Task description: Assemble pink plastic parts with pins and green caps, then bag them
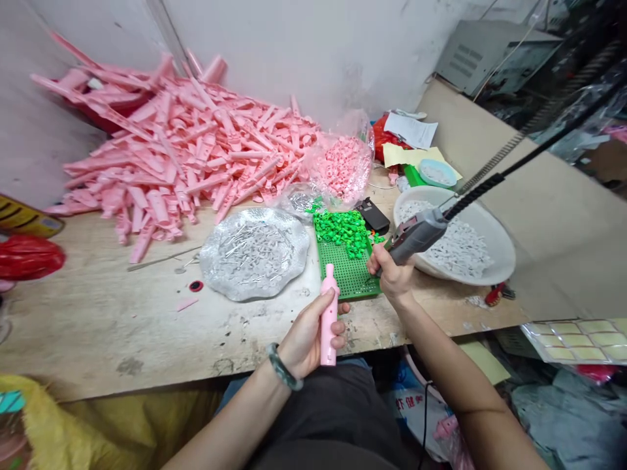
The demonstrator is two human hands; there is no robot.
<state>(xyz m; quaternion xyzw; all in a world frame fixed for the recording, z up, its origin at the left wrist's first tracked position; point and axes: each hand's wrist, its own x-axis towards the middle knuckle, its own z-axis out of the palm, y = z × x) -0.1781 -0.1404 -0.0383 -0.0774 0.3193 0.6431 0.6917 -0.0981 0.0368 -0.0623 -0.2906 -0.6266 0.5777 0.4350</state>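
My left hand [313, 326] is wrapped round a pink plastic handle piece [330, 326], which stands nearly upright with its narrow end up, near the table's front edge. My right hand [394, 271] grips a grey electric screwdriver [418, 232] that hangs from a spring and a black cable. Its tip is hidden behind my fingers. Between and beyond my hands lies a green perforated tray [345, 271], with a heap of small green plastic parts [343, 228] at its far end.
A silvery dish [210, 267] of metal pins and pale discs stands left of the tray. A white bowl [507, 254] of small white parts is at right. Pink plastic pieces [196, 143] pile against the wall, beside a clear bag of pink bits [345, 163].
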